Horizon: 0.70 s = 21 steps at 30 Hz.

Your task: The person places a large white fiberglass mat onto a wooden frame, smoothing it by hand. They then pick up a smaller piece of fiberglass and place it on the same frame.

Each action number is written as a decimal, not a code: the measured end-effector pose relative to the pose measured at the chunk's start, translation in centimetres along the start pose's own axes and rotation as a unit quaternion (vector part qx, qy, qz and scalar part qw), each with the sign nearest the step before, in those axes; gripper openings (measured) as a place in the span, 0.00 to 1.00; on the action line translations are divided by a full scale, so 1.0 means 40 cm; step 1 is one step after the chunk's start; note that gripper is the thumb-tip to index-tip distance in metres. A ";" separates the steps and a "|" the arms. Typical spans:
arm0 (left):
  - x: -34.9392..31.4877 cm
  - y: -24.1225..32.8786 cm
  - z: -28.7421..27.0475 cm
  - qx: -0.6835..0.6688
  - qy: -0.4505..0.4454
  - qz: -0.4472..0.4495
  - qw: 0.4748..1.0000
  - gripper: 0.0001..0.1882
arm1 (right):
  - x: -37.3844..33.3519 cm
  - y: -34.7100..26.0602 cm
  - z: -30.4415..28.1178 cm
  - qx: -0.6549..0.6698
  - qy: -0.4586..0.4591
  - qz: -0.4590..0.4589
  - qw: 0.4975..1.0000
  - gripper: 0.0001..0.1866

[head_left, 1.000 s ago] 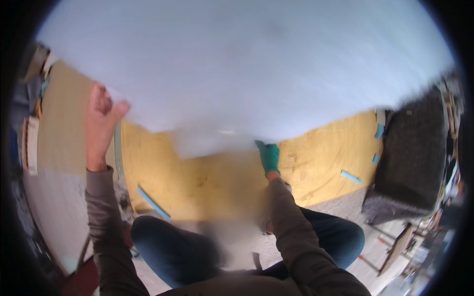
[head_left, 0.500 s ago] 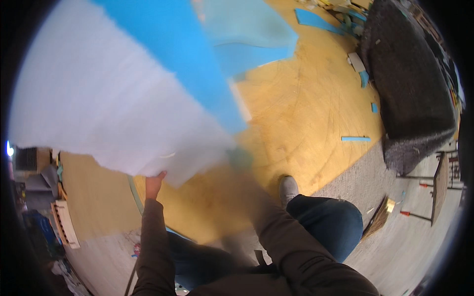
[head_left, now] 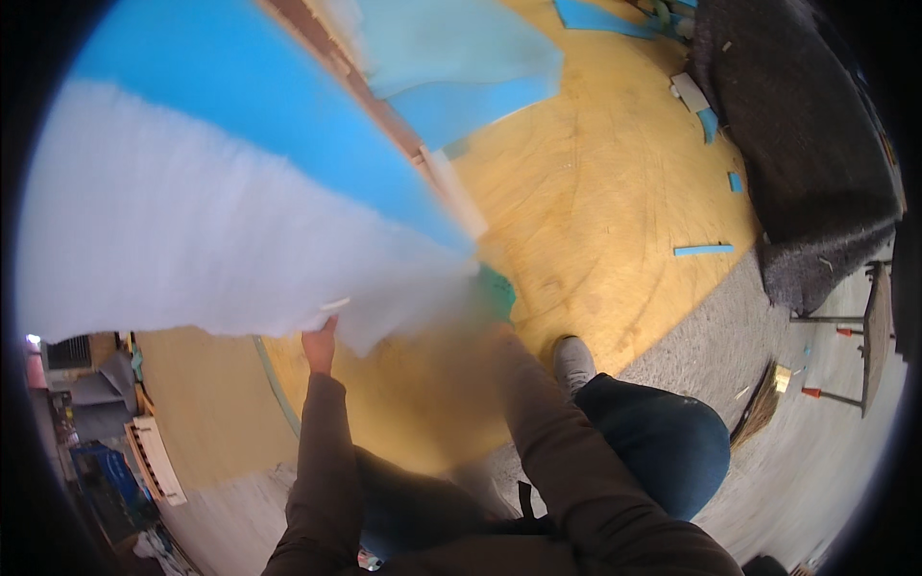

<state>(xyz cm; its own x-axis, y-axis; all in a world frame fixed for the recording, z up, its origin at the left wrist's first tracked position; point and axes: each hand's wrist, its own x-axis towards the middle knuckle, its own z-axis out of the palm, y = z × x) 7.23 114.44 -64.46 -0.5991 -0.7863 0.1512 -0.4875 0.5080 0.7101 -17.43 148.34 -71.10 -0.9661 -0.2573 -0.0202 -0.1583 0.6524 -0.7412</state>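
A large white fluffy sheet, like wadding, spreads across the left, over a bright blue sheet. My left hand is closed on the near edge of the white sheet. A slim pale piece shows at its fingertips; I cannot tell whether it is held. My right hand is at the sheet's right corner, its fingers hidden in a blurred patch. Right beside it shows a green piece with dark marks. Whether the right hand grips this piece or the sheet is unclear.
A scuffed yellow board lies under everything. Pale blue sheets, a brown strip and a thin blue offcut rest there. Dark fabric is heaped at right, near a broom. My shoe stands on the board.
The white and blue sheets have swung down to the left, uncovering the brown strip. Both hands have shifted slightly right in view, and more of the green piece shows.
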 end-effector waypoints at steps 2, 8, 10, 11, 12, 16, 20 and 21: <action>0.001 0.040 0.027 -0.023 0.003 -0.059 0.998 0.17 | 0.046 0.004 -0.039 0.008 -0.023 0.012 1.000 0.13; -0.014 0.153 0.066 -0.131 0.010 -0.236 0.963 0.16 | 0.134 0.007 -0.038 0.004 -0.033 0.007 0.999 0.13; -0.020 0.164 0.070 -0.165 0.018 -0.291 0.942 0.15 | 0.155 0.027 -0.014 0.058 -0.008 0.010 0.998 0.13; -0.023 0.162 0.072 -0.182 0.018 -0.267 0.946 0.16 | 0.165 0.040 -0.001 0.081 -0.005 0.020 0.996 0.13; -0.030 0.155 0.074 -0.191 0.002 -0.280 0.941 0.16 | 0.172 0.054 0.011 0.049 -0.008 0.009 0.999 0.13; -0.072 0.094 0.099 -0.274 0.020 -0.271 0.923 0.18 | 0.187 0.097 0.036 0.119 0.049 -0.029 0.991 0.14; -0.144 0.049 0.153 -0.188 -0.001 -0.098 0.977 0.20 | 0.174 0.088 -0.010 0.144 0.018 -0.046 0.988 0.15; -0.156 0.046 0.165 -0.213 -0.024 -0.171 0.962 0.20 | 0.166 0.075 -0.029 0.140 -0.003 -0.005 0.990 0.14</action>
<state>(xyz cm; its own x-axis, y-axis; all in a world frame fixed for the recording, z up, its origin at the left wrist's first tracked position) 5.88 122.59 -68.63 -0.4829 -0.8599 -0.1656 -0.3633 0.0247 0.9313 -24.57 149.41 -72.69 -0.9634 -0.2676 -0.0144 -0.1049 0.4261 -0.8986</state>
